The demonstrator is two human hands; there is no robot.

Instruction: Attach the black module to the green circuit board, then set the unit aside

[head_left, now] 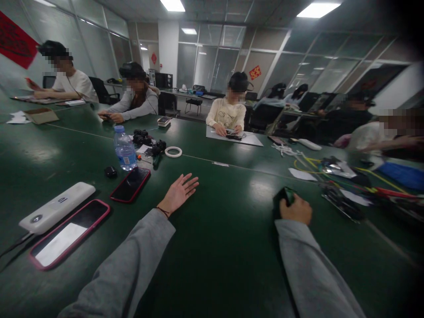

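Observation:
My left hand (179,193) lies flat on the green table (225,247), palm down, fingers spread, holding nothing. A phone in a red case (130,184) lies just to its left. My right hand (296,210) is closed around a small dark object (284,196) that rests on the table; what it is cannot be told. Both my arms are in grey sleeves.
A white power bank (56,207), a pink-cased phone (69,233), a water bottle (125,148), a tape roll (173,152) and black parts (145,140) sit on the left. Cables and tools (344,181) clutter the right. Several people sit around the table's far side.

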